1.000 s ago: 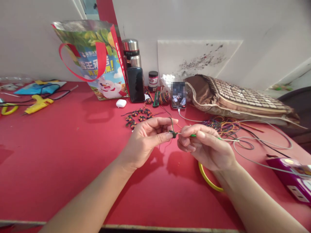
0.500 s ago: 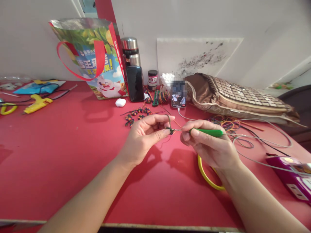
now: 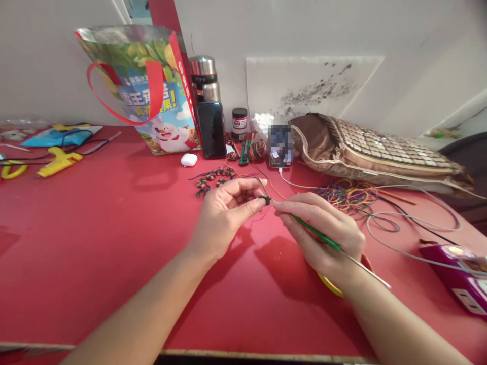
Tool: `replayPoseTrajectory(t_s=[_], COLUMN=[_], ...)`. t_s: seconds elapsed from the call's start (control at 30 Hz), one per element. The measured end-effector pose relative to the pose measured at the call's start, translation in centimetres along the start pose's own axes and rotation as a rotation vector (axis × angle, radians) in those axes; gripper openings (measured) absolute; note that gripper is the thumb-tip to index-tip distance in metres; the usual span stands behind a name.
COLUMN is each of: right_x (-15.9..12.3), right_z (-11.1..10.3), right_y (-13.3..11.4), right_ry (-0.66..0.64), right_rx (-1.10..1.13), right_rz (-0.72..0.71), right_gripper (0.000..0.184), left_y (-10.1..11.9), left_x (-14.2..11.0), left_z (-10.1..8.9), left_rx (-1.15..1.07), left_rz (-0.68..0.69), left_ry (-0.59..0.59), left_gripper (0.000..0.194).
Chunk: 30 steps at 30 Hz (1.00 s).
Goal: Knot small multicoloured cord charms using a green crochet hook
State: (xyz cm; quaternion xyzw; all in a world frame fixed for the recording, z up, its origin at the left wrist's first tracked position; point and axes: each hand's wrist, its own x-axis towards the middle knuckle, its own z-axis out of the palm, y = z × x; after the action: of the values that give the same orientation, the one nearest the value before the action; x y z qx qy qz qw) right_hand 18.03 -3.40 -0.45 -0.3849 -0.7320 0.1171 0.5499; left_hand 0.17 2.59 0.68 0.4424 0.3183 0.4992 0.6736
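Note:
My left hand (image 3: 224, 215) pinches a small dark crocheted piece (image 3: 267, 200) between thumb and forefinger. A strand of dark green yarn (image 3: 262, 185) runs over that raised forefinger. Close by on the right, my right hand (image 3: 323, 230) is closed around a crochet hook (image 3: 317, 233) with a green grip. The hook lies slanted across the fingers, its metal shaft extending toward the wrist. My right fingertips meet at the right side of the piece; whether they grip its thread is too small to tell. Behind my left hand, a multicoloured crocheted strip (image 3: 210, 177) lies on the red table (image 3: 125, 243).
Yellow-handled scissors (image 3: 330, 287) lie partly under my right hand. Tangled yarn (image 3: 348, 195), a white cable (image 3: 414, 261) and a purple power strip (image 3: 452, 271) are at right. A propped phone (image 3: 280, 147), a black phone (image 3: 211, 131), a shopping bag (image 3: 152, 91) and a glue gun (image 3: 60, 162) stand farther back.
My right hand has turned the hook from pointing left at the piece to lying back along the hand. Its fingertips have moved left to the piece. My left hand stays nearly in place.

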Motion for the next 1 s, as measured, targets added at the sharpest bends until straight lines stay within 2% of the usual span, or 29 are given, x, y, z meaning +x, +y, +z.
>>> replayPoseTrajectory(t_s=[0.33,0.63,1.0], right_x=[-0.9,-0.3,0.6], right_z=[1.3,1.0,0.3], right_y=[1.3,0.8,0.4], right_ry=[0.121,0.19,0.208], right_rx=[0.639,0.673,0.66], right_rz=[0.431,0.475,0.499], right_gripper=[0.019,0.013,0.019], left_y=[0.3,0.2,0.2], left_x=[-0.3,-0.3,-0.3], left_z=[0.2,-0.1,0.0], left_rx=[-0.089,-0.052,0.043], left_rz=[-0.052,-0.031,0.026], left_ry=[-0.01,-0.022,-0.027], left_gripper=[0.024,0.025,0.021])
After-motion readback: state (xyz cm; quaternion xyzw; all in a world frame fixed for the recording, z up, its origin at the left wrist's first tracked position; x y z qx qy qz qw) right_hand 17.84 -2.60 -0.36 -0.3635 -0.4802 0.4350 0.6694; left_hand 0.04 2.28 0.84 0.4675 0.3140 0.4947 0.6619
